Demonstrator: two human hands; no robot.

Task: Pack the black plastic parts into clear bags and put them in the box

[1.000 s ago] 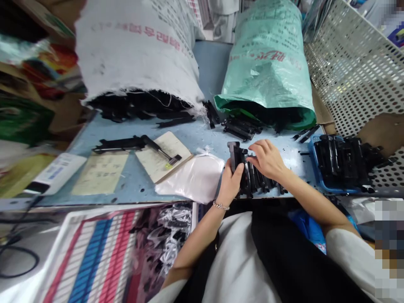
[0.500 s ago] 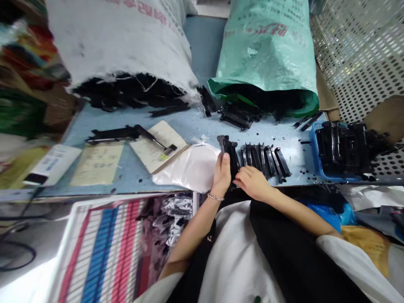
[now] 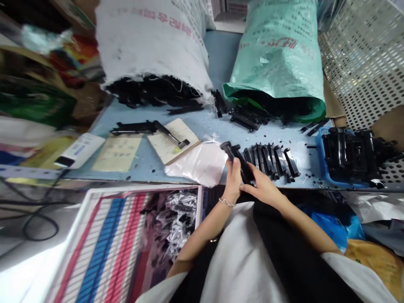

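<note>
Black plastic parts [image 3: 239, 158], long and narrow with knobbed ends, are gripped between my two hands at the front edge of the table; how many there are I cannot tell. My left hand [image 3: 233, 179], with a chain bracelet at the wrist, is closed around their left side, thumb on top. From the right, my right hand [image 3: 261, 185] is closed on their near end. Just beyond it, a row of similar black parts [image 3: 274, 160] lies side by side on the blue table. Left of my hands is a clear plastic bag [image 3: 202, 162].
A white sack [image 3: 151, 46] and a green sack [image 3: 277, 54], both open and holding black parts, lie at the back. At right stands a blue basket [image 3: 322, 158] of parts. A notebook [image 3: 167, 147] carries a black-handled tool. Below left is a striped rack [image 3: 110, 248].
The held parts have tilted, their near end swinging right. My right hand has shifted from a fingertip touch to a fuller hold. The whole view has moved slightly.
</note>
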